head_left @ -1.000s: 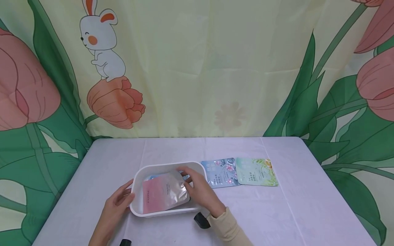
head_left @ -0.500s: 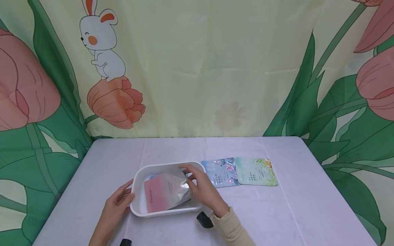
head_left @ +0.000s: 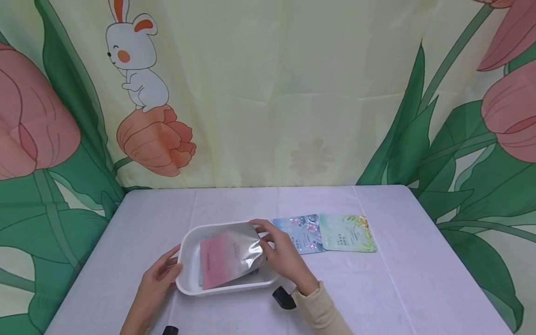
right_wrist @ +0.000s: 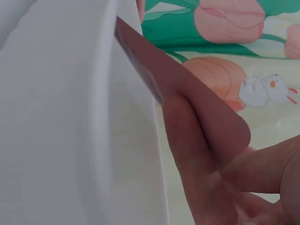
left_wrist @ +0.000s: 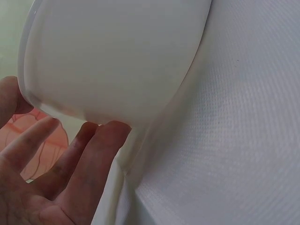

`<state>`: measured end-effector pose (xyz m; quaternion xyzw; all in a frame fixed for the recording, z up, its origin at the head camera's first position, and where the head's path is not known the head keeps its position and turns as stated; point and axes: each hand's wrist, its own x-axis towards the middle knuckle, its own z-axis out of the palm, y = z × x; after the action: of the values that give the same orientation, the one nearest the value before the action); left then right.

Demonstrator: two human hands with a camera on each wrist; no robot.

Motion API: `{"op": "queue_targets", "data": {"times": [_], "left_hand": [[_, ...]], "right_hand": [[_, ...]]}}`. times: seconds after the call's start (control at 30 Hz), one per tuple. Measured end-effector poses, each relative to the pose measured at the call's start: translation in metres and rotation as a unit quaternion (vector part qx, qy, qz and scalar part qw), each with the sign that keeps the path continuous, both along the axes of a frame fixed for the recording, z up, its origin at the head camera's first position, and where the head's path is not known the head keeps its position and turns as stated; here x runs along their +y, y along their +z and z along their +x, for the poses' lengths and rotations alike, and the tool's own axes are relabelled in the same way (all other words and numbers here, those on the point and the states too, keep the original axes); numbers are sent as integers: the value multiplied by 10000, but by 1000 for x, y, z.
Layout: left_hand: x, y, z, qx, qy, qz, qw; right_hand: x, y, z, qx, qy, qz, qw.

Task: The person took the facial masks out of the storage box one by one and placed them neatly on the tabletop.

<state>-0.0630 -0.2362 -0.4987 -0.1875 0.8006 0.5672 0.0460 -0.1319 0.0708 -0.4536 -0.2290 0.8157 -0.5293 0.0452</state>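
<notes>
A white plastic basin (head_left: 190, 263) stands on the table at front centre. My left hand (head_left: 152, 284) grips its left end, fingertips against the outer wall, as the left wrist view shows the basin's side (left_wrist: 117, 61) up close. Between thumb and fingers, my right hand (head_left: 286, 258) pinches the right edge of a pink and silver sheet mask packet (head_left: 228, 258). This packet slants over the basin, its pink end low on the left and its silver end raised. Seen from the right wrist, the packet (right_wrist: 187, 93) tilts above the basin rim (right_wrist: 101, 117). Beneath it, something flat in the basin is mostly hidden.
Right of the basin lie a blue flowered packet (head_left: 307, 232) and a pale green packet (head_left: 347, 232), side by side on the white tablecloth (head_left: 360, 288). A printed curtain (head_left: 272, 116) hangs behind the table. Black wrist mounts (head_left: 284, 298) show near the front.
My right hand has drawn the pink and silver packet a little to the right and lifted its silver end. The left hand and basin have stayed in place.
</notes>
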Motion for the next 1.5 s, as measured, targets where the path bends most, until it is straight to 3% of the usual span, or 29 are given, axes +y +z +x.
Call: {"op": "queue_targets", "data": {"times": [0.33, 0.57, 1.5], "left_hand": [[0, -1, -1, -39, -30, -27, 10000], [3, 0, -3, 5, -24, 52, 10000], [2, 0, 0, -3, 86, -22, 10000]], "right_hand": [[19, 4, -5, -520, -214, -293, 9980], [31, 7, -5, -476, -489, -328, 9971], [70, 18, -10, -269, -877, -308, 9953]]}}
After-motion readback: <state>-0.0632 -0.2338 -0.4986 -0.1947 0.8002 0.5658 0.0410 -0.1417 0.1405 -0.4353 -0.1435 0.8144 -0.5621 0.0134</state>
